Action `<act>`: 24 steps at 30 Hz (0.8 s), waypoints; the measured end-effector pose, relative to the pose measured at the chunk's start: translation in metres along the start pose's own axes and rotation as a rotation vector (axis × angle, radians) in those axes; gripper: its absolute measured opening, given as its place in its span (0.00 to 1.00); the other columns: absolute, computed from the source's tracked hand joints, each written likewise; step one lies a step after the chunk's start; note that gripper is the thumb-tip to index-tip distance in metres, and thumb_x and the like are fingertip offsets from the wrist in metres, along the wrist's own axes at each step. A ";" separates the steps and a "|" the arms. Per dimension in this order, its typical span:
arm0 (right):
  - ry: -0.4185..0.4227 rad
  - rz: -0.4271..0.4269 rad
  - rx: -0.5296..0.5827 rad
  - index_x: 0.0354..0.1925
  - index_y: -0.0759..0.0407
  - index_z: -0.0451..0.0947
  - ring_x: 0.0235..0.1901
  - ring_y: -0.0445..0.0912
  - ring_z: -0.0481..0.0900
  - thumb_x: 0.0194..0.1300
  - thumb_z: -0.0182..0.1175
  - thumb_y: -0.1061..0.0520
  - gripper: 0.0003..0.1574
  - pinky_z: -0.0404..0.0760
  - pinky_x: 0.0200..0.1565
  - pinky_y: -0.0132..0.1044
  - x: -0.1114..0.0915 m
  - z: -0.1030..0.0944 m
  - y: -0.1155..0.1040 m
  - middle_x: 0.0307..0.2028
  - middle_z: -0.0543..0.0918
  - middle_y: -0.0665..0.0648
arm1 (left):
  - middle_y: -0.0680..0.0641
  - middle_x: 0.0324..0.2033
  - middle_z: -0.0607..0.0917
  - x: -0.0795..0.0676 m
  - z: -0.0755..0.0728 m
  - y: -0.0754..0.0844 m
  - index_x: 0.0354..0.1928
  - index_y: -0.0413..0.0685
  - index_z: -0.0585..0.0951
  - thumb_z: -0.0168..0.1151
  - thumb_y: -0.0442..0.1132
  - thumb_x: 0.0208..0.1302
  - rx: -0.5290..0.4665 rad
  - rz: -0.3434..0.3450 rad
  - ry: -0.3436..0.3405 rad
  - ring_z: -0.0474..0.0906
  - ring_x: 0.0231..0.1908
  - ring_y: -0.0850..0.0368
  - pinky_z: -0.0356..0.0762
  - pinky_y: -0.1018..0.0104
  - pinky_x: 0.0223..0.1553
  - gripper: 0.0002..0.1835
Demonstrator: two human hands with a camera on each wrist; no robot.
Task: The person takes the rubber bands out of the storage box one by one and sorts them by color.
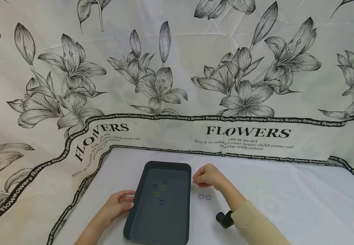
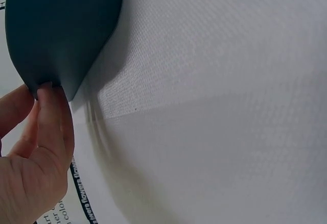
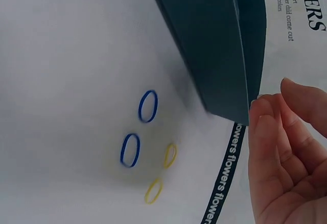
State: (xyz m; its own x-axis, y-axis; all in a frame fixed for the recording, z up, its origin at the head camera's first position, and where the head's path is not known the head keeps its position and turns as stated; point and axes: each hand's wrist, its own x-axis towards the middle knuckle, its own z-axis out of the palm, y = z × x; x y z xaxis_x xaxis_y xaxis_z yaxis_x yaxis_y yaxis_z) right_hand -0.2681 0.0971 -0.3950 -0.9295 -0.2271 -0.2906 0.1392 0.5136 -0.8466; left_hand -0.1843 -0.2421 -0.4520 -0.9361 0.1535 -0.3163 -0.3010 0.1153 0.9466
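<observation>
A dark blue-grey rectangular tray (image 1: 157, 166) lies between both hands on the white cloth. Several small thin rings, including a yellow ring (image 1: 157, 194) and a blue ring (image 1: 162, 202), lie inside it. My left hand (image 1: 118, 204) pinches the tray's left side, with thumb and fingertips at the rim in the left wrist view. At the tray's right side is my right hand (image 1: 209, 176), fingers loosely bent, fingertips close at the rim. Its thumb stands apart from the fingers in the right wrist view, with nothing between them.
Right of the tray, two blue rings (image 1: 201, 196) lie on the cloth. The right wrist view also shows two yellow rings (image 3: 170, 155) there. A black device (image 1: 225, 220) sits at the right wrist. A flower-printed curtain (image 1: 177, 85) hangs behind, with a black lettered border.
</observation>
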 end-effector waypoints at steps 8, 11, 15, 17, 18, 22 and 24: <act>-0.058 -0.057 0.039 0.30 0.69 0.82 0.20 0.41 0.77 0.49 0.66 0.69 0.05 0.81 0.28 0.37 0.004 0.022 -0.018 0.23 0.82 0.53 | 0.39 0.44 0.81 0.000 0.001 0.001 0.60 0.26 0.64 0.59 0.25 0.57 0.007 -0.005 0.003 0.79 0.41 0.53 0.79 0.61 0.41 0.28; -0.078 -0.062 0.038 0.30 0.69 0.82 0.20 0.42 0.78 0.49 0.67 0.69 0.06 0.81 0.29 0.37 0.005 0.033 -0.023 0.23 0.82 0.53 | 0.39 0.44 0.81 -0.001 0.001 0.001 0.60 0.26 0.65 0.59 0.25 0.57 0.012 -0.005 0.007 0.79 0.41 0.53 0.79 0.61 0.41 0.28; -0.098 -0.087 0.031 0.30 0.68 0.82 0.21 0.43 0.79 0.49 0.67 0.69 0.06 0.82 0.29 0.38 0.008 0.045 -0.031 0.24 0.83 0.54 | 0.37 0.46 0.80 -0.001 0.000 0.001 0.60 0.26 0.64 0.58 0.25 0.58 0.017 0.007 0.012 0.80 0.41 0.53 0.79 0.61 0.41 0.28; -0.106 -0.097 0.035 0.30 0.68 0.82 0.22 0.43 0.80 0.49 0.67 0.69 0.06 0.82 0.29 0.38 0.010 0.051 -0.034 0.24 0.83 0.55 | 0.36 0.46 0.80 -0.001 0.000 0.001 0.60 0.26 0.64 0.58 0.25 0.58 0.013 0.013 0.009 0.80 0.42 0.53 0.79 0.61 0.42 0.28; -0.111 -0.099 0.038 0.31 0.69 0.82 0.22 0.43 0.80 0.49 0.67 0.69 0.07 0.82 0.29 0.38 0.011 0.054 -0.035 0.25 0.83 0.55 | 0.36 0.46 0.80 -0.001 0.000 0.001 0.60 0.26 0.64 0.58 0.25 0.58 0.011 0.014 0.006 0.80 0.42 0.53 0.79 0.61 0.42 0.28; -0.138 -0.103 0.063 0.31 0.70 0.82 0.22 0.44 0.81 0.48 0.68 0.69 0.07 0.82 0.29 0.39 0.012 0.066 -0.038 0.24 0.83 0.55 | 0.38 0.46 0.80 -0.001 0.000 0.001 0.61 0.26 0.64 0.59 0.26 0.58 0.000 0.001 -0.003 0.79 0.42 0.54 0.79 0.61 0.42 0.28; -0.151 -0.108 0.072 0.31 0.70 0.82 0.21 0.43 0.80 0.48 0.68 0.69 0.07 0.82 0.29 0.39 0.013 0.073 -0.039 0.24 0.83 0.55 | 0.38 0.46 0.80 -0.001 0.000 0.001 0.61 0.27 0.64 0.59 0.26 0.58 -0.004 -0.009 -0.003 0.79 0.42 0.54 0.78 0.61 0.42 0.28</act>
State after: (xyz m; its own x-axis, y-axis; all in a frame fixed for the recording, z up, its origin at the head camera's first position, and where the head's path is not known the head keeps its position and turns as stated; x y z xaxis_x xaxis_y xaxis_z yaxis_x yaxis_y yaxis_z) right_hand -0.2605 0.0137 -0.3984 -0.8792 -0.4024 -0.2551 0.0701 0.4204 -0.9046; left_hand -0.1841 -0.2421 -0.4509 -0.9328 0.1552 -0.3252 -0.3104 0.1125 0.9439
